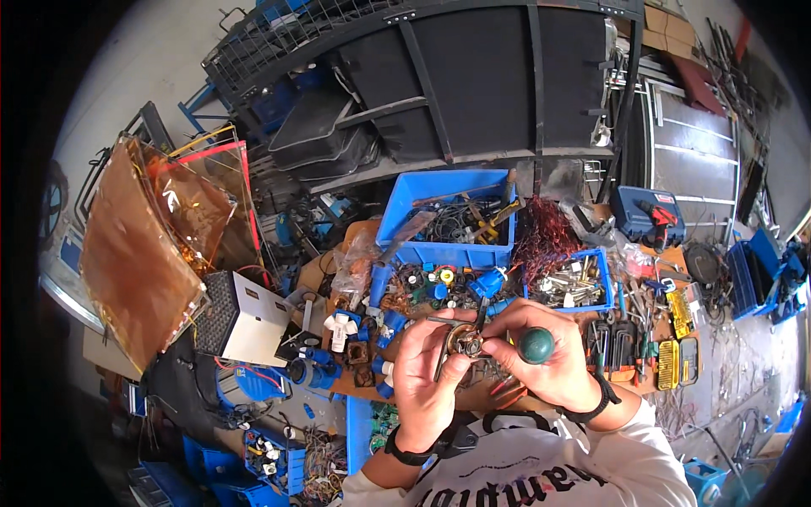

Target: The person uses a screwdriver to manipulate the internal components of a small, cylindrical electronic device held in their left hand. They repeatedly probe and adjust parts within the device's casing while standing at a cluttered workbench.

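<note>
Altogether two grips (425, 372) (564, 365), one metal part (466, 341)

Lit brightly over the worktop (477, 397), from some source out of view. Shaded only softly on the hands (424, 384), without hard-edged shadows there. Shows small white glare on the glossy amber sheet (190, 211) at left, and pale shine on the floor (731, 363) at right. Sinks into dimness at lower left and on the black panels (486, 84) at the top. Bends straight edges near the rim, ending in black, rounded border. Appears fairly sharp at the hands, softer toward the outer parts.
</note>
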Tool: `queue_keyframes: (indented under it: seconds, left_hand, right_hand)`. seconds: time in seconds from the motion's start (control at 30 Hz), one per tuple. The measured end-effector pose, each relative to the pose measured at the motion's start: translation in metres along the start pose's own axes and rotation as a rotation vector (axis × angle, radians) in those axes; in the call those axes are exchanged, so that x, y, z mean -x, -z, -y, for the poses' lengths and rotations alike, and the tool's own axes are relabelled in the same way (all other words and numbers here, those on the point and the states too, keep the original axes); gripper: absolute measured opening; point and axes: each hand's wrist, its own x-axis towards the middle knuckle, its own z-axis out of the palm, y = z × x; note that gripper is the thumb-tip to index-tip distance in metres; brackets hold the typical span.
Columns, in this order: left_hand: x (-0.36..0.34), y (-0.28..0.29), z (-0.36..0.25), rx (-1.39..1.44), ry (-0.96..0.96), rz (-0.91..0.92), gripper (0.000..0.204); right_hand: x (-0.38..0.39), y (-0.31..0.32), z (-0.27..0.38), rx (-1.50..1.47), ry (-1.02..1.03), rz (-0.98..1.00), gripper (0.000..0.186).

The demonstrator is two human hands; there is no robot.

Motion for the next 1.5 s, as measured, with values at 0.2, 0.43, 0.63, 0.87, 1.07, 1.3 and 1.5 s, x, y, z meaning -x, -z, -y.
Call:
queue_keyframes:
  seconds: [0.2, 0.43, 0.63, 0.87, 1.07, 1.3, 1.5]
  left_hand:
    - [0.003, -0.009, -0.009, 0.02, 0.018, 0.011, 0.051]
    - [0.011, -0.007, -0.011, 0.39, 0.236, 0.148, 0.055]
    - [0.014, -0.013, -0.009, 0.325, 0.267, 0.11, 0.061]
    - [0.019, -0.02, -0.009, 0.292, 0.223, 0.082, 0.06]
    - [0.023, -0.021, -0.007, 0.297, 0.196, 0.146, 0.061]
    - [0.032, -0.02, -0.01, 0.468, 0.277, 0.146, 0.063]
    - [0.035, -0.021, -0.008, 0.444, 0.292, 0.131, 0.064]
  right_hand:
    - [0.0, 0.005, 0.0, -0.044, 0.011, 0.012, 0.013]
    - [0.011, 0.026, 0.0, -0.643, -0.015, -0.214, 0.017]
    - [0.008, 0.046, 0.002, -0.523, 0.113, -0.345, 0.058]
    - [0.025, 0.046, 0.01, -0.321, 0.096, -0.344, 0.052]
    - [0.031, 0.04, 0.021, -0.44, 0.079, -0.346, 0.043]
    - [0.038, 0.042, 0.021, -0.549, 0.085, -0.216, 0.036]
    - [0.041, 0.038, 0.019, -0.571, 0.069, -0.209, 0.033]
